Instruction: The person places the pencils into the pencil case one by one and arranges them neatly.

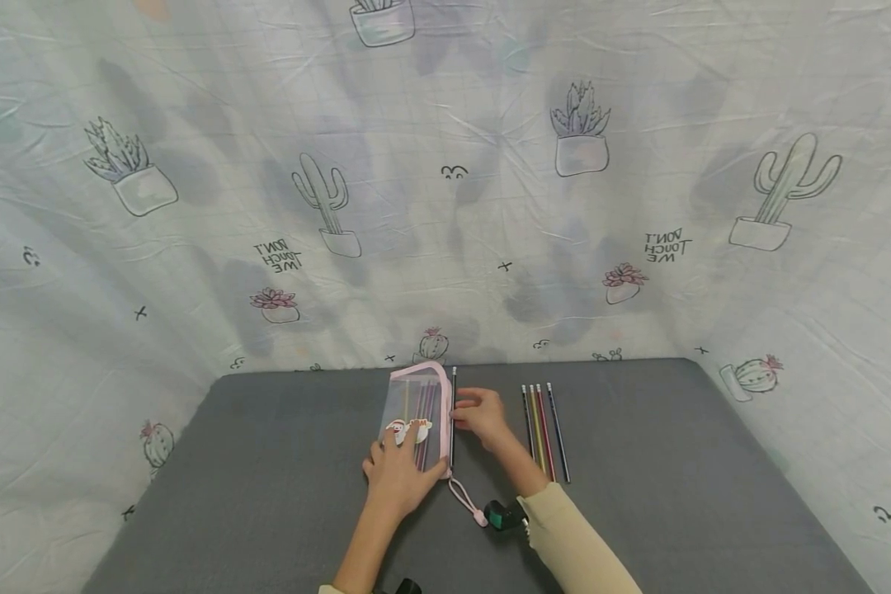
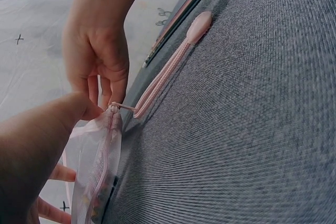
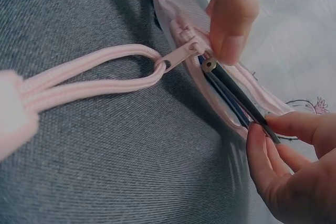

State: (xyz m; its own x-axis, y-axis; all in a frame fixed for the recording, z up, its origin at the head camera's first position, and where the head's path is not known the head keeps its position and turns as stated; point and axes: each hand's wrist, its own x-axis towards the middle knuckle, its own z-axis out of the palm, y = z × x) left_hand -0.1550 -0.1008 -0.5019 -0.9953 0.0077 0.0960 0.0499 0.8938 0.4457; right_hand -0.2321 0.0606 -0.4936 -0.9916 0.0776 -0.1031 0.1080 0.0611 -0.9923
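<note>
A clear pencil case point(image 1: 432, 398) with pink trim lies on the grey table, several pencils point(image 1: 421, 404) showing through it. My left hand point(image 1: 399, 478) holds the case across its lower part, its thumb point(image 3: 233, 30) pressing beside the zipper pull point(image 3: 178, 56). My right hand point(image 1: 483, 417) pinches a dark pencil point(image 3: 244, 98) between thumb and fingers at the unzipped side. In the right wrist view, this pencil's near end sits in the opening, above other dark pencils point(image 3: 226, 95). Part of the case is hidden beneath my left hand.
Several pencils point(image 1: 540, 429) lie side by side on the grey table point(image 1: 661, 462), right of my right forearm. A pink cord point(image 1: 464, 495) with a pink toggle point(image 1: 479, 518) trails from the zipper toward the front. Behind the table hangs a cactus-print cloth point(image 1: 453, 214).
</note>
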